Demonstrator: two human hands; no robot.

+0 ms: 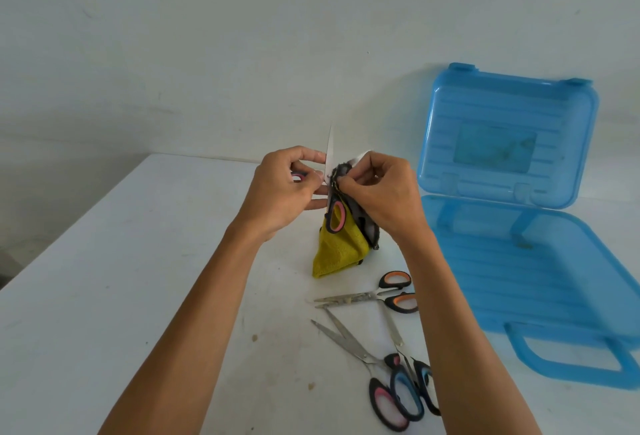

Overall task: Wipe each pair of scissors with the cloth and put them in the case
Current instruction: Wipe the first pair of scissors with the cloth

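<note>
At centre, opened pink-handled scissors (329, 154) are gripped by the left hand (277, 188), one blade upright. The other blade is pinched through the yellow-grey cloth (337, 251) by the right hand (384, 188). The open blue case (519, 261) lies at 3 o'clock, and orange-handled scissors (353, 297) lie on the table (138, 261) at 5 o'clock.
</note>
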